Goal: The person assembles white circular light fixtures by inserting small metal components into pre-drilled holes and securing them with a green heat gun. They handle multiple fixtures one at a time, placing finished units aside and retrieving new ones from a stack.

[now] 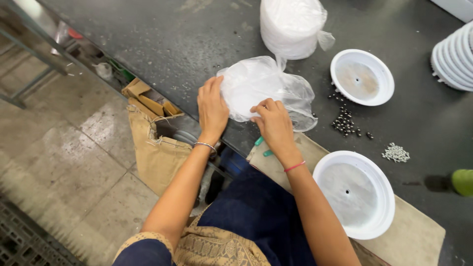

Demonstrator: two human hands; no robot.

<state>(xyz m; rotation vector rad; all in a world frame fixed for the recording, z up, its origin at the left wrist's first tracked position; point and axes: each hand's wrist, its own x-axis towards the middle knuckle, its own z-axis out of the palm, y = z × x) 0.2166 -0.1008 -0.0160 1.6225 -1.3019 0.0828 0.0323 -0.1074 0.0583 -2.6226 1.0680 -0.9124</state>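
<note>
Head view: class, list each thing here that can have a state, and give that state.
Left hand: flat against the bagged disc.
Right hand: fingers gripping the bag.
Clear plastic bag: crumpled around a white disc.
Bagged stack: wrapped, upright.
Two white dishes: open side up.
Small dark balls: scattered loose.

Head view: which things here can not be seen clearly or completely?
- Head view: contents of the clear plastic bag under the left hand and right hand, veiled by crinkled film.
- White ribbed stack, cut by the right edge.
- Green object, cut by the same edge.
- Small dark beads, too small to tell.
</note>
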